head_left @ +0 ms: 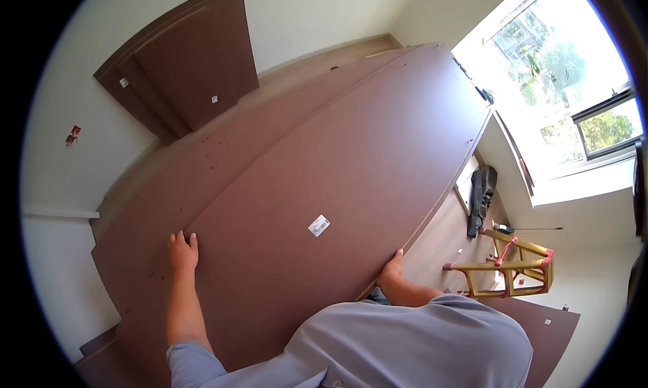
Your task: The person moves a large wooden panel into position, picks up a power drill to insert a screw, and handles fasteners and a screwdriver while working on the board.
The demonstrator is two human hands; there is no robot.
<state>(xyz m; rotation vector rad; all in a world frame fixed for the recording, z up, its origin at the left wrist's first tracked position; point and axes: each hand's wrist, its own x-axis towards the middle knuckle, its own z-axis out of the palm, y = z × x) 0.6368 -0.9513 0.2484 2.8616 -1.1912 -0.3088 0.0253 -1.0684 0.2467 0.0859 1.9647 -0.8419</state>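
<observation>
A large brown board (337, 165) with a white label lies at a slant in front of me, on top of another brown board (223, 158) that shows along its left side. My left hand (183, 253) is at the upper board's left edge, thumb on the face and fingers bent over the edge. On the opposite side my right hand (393, 273) grips the raw right edge, thumb up along it; its other fingers are hidden below the board. Small dark holes dot the lower board.
Several brown panels (196, 57) lean against the wall at the upper left. Right of the boards are a yellow stepladder (506, 266), a long black bag (481, 199) on the floor and a window (560, 70). Another brown board (540, 327) lies behind my right side.
</observation>
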